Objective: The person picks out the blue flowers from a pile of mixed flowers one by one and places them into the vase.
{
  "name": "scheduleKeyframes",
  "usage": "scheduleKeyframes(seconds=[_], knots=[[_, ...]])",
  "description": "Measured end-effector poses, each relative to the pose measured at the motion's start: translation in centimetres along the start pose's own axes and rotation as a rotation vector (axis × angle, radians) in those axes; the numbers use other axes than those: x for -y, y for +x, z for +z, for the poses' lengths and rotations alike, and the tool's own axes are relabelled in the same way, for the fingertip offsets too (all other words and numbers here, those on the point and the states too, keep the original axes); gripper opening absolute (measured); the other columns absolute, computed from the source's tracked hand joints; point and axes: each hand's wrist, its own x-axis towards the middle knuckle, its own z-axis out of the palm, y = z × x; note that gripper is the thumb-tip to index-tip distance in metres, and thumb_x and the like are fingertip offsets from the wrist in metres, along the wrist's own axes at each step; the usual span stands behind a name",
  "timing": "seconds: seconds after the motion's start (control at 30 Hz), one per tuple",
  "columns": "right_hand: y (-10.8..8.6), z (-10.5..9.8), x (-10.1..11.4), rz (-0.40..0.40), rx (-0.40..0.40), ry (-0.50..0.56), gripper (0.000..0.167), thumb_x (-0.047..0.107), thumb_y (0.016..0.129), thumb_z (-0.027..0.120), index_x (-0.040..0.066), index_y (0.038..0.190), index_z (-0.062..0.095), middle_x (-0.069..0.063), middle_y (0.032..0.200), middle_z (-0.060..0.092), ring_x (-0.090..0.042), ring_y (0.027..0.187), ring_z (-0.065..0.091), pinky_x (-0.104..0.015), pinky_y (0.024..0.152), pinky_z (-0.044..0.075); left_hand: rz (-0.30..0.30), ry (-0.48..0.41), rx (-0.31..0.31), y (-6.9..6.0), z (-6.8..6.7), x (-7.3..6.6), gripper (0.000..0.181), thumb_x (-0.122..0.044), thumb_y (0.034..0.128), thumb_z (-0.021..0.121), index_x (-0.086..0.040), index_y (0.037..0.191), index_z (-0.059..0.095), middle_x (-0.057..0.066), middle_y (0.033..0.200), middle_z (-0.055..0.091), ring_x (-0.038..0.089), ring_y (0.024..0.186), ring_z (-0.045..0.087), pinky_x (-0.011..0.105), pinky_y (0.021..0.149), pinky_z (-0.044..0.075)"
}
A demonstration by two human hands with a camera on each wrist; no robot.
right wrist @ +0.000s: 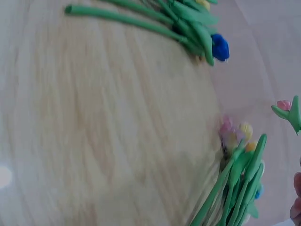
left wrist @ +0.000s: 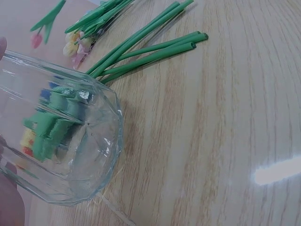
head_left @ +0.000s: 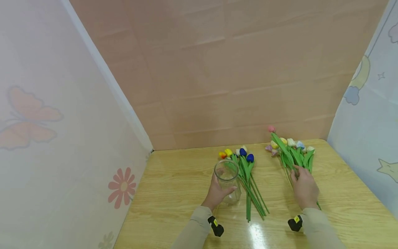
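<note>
My left hand (head_left: pixel 216 192) grips a clear glass jar (head_left: pixel 227 174), its mouth tilted up toward the head camera. In the left wrist view the glass jar (left wrist: pixel 61 127) fills the left side, with part of the hand (left wrist: pixel 10 200) behind it. My right hand (head_left: pixel 305 186) pinches the stem of a pink tulip (head_left: pixel 272 129) above the right bunch of flowers (head_left: pixel 296 155). The right wrist view shows this pink tulip (right wrist: pixel 283 105) apart from the bunch (right wrist: pixel 240 179), with fingertips (right wrist: pixel 297 197) at the right edge.
A second bunch, with blue tulips (head_left: pixel 250 158) and yellow and orange ones, lies just right of the jar, its green stems (head_left: pixel 255 200) pointing toward the front. The wooden table (head_left: pixel 174 180) meets a brown backdrop behind and patterned cloths at both sides.
</note>
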Motion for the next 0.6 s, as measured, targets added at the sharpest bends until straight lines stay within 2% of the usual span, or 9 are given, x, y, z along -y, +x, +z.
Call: scheduleKeyframes(seconds=[0.13, 0.23, 0.47, 0.6], knots=[[-0.1, -0.3, -1.4, 0.059, 0.007, -0.029, 0.026, 0.013, 0.095, 0.059, 0.000, 0.118, 0.063, -0.017, 0.092, 0.061, -0.025, 0.057, 0.055, -0.027, 0.037, 0.033, 0.005, -0.010, 0.002, 0.0, 0.0, 0.0, 0.087, -0.018, 0.0817, 0.079, -0.014, 0.149, 0.025, 0.007, 0.148, 0.036, 0.028, 0.142, 0.029, 0.056, 0.112, 0.027], [-0.4, -0.5, -2.1, 0.093, 0.031, -0.041, 0.028, 0.011, 0.095, 0.059, 0.000, 0.120, 0.062, -0.019, 0.096, 0.060, -0.030, 0.063, 0.057, -0.029, 0.038, 0.035, 0.009, -0.021, 0.001, 0.1, 0.0, 0.0, 0.086, -0.016, 0.0818, 0.079, -0.015, 0.149, 0.025, 0.007, 0.148, 0.037, 0.027, 0.141, 0.029, 0.055, 0.112, 0.027], [-0.9, -0.7, -3.2, 0.155, 0.138, -0.088, 0.034, 0.013, 0.097, 0.053, 0.004, 0.130, 0.057, -0.025, 0.099, 0.058, -0.034, 0.062, 0.056, -0.034, 0.038, 0.036, -0.009, -0.015, -0.006, 0.0, 0.1, 0.1, 0.087, -0.022, 0.0812, 0.080, -0.021, 0.149, 0.025, 0.006, 0.149, 0.036, 0.028, 0.142, 0.028, 0.056, 0.112, 0.028], [-1.2, -0.6, -3.9, 0.174, 0.208, -0.111, 0.037, 0.014, 0.098, 0.050, 0.003, 0.134, 0.053, -0.031, 0.107, 0.056, -0.038, 0.064, 0.056, -0.036, 0.037, 0.036, -0.024, -0.007, -0.002, 0.0, 0.0, 0.1, 0.091, -0.028, 0.0806, 0.080, -0.018, 0.150, 0.023, 0.004, 0.150, 0.035, 0.028, 0.143, 0.027, 0.056, 0.111, 0.028]])
